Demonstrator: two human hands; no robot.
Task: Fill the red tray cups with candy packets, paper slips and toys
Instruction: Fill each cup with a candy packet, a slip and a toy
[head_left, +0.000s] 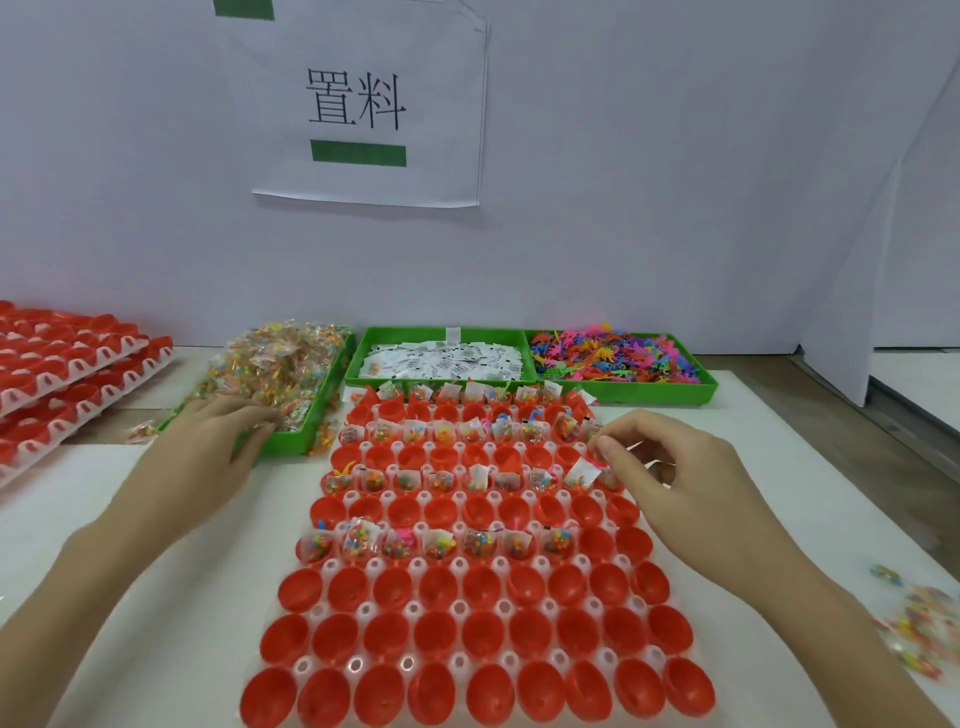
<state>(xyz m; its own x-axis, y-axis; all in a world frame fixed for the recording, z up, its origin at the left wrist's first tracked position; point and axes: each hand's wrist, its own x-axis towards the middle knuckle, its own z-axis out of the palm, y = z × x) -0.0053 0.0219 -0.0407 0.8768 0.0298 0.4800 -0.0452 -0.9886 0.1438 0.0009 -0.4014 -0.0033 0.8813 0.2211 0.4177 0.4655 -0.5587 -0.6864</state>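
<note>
Small packing workshop station: printed sign (363, 104) on partition at top centre, green supply bins (441, 332) across mid-frame, stacked red trays (67, 364) at left on worktop (182, 597).

White paper sign (363, 104) on the wall, upper centre of the frame, printed in black "置料" above a green bar, print on paper slips (441, 361) too small to read

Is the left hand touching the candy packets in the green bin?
Touching. In the head view the left hand lies over the green bin, its fingertips resting against the candy packets at the near corner.
</note>
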